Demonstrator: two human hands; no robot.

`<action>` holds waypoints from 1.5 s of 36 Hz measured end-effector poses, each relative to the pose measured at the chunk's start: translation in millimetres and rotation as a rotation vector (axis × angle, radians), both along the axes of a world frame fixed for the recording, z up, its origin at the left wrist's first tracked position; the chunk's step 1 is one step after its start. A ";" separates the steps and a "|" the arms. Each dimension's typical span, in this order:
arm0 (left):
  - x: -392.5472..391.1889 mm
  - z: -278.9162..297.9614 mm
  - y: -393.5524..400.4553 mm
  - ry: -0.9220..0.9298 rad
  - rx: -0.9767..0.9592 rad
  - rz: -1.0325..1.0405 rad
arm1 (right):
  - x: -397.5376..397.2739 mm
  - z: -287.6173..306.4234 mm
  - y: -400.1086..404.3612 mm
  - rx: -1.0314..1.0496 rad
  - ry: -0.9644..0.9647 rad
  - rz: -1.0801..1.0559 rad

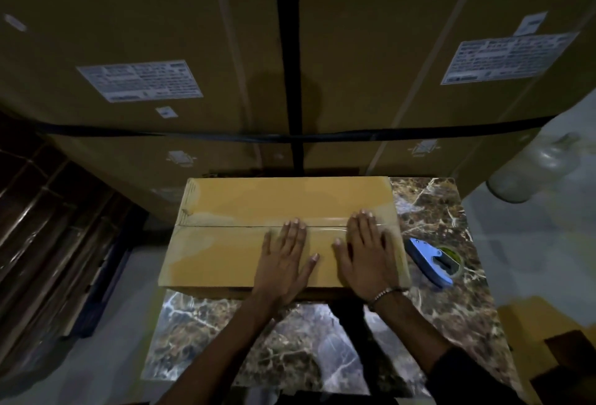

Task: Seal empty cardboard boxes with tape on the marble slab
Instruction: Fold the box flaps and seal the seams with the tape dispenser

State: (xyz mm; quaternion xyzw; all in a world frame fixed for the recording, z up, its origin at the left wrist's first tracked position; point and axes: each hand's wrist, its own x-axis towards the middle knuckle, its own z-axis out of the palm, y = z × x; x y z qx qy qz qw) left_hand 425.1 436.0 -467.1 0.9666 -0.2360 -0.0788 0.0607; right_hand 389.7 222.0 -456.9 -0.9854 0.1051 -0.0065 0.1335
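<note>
Down at the bottom of the frame both forearms reach in over the marble slab [290, 324], which fills the lower middle. Just past its near edge sits the cardboard box [258, 204], flaps closed, seam running left to right across the centre of the frame. Left hand [283, 259] and right hand [364, 256] are both flat on the lid, fingers straight and spread, gripping nothing, just pressing. Fingertips of both reach the seam, where a shiny strip of clear tape [325, 227] shows between them and under the right hand. Right wrist has a beaded bracelet [383, 293].

Right of the box, on the slab at centre right, lies the blue tape dispenser [430, 261], close to the box but not touching as far as I can tell.

What could go wrong imo: the gloss is plain only on the right half of the seam, and I can't tell if it runs all the way left. If it doesn't, the flaps could pop there. Pressing unevenly could also trap wrinkles or bubbles. Light's dim too, so gaps are easy to miss.

Behind, the upper frame is filled with big stacked cartons [145, 33] with white labels [140, 80] and dark strapping [290, 137].
</note>
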 end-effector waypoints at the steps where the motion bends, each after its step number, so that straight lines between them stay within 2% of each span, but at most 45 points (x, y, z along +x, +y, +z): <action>1: 0.8 -1.4 1.2 0.004 0.001 -0.021 | 0.5 -2.8 13.8 0.001 0.014 0.024; 4: 6.6 -3.0 19.8 0.023 -0.013 0.055 | -0.5 -9.4 33.6 -0.020 0.080 0.007; 10: 25.9 -1.4 107.6 0.002 -0.030 0.297 | -3.3 -6.4 33.0 -0.063 0.085 0.021; 16: 38.7 0.0 162.2 -0.090 -0.069 0.340 | -3.4 -3.4 35.1 -0.086 0.083 0.003; 19: 48.0 2.0 179.6 -0.131 -0.084 0.438 | -3.8 -2.4 35.4 -0.094 0.087 0.003; 22: 56.2 6.6 192.3 -0.050 -0.117 0.587 | -4.1 0.3 36.3 -0.084 0.109 0.011; 26: 63.1 1.4 203.8 0.111 -0.195 0.566 | -2.5 3.2 38.9 -0.074 0.117 0.008; 27: 64.1 2.7 203.7 0.127 -0.274 0.617 | -2.4 3.0 39.5 -0.076 0.116 0.005; 28: 64.4 8.5 201.8 0.126 -0.336 0.666 | -2.7 2.5 39.7 -0.078 0.114 -0.001; 32: 62.7 17.2 195.1 0.044 -0.335 0.712 | -3.6 2.8 40.1 -0.091 0.115 -0.019; 34: 62.8 16.9 192.5 0.076 -0.348 0.779 | -2.5 3.0 40.4 -0.109 0.114 -0.056; 38: 65.3 12.3 186.0 0.064 -0.368 0.862 | 6.2 1.7 35.5 -0.089 0.114 -0.283; 42: 59.5 4.6 158.4 -0.113 -0.194 0.760 | 5.8 4.6 22.9 -0.051 0.001 -0.369; 45: 43.6 11.7 115.4 -0.167 -0.146 0.568 | -2.9 9.0 7.8 0.001 -0.040 -0.447; 48: 32.1 14.3 65.6 -0.137 -0.147 0.415 | -10.3 14.6 -14.6 0.099 -0.067 -0.558; 52: 22.0 8.3 -4.7 -0.057 -0.247 0.190 | -22.7 4.7 -62.6 0.373 -0.078 -0.746; 54: 20.4 7.7 -34.3 -0.061 -0.264 0.071 | -29.0 -3.0 -86.0 0.438 -0.119 -0.820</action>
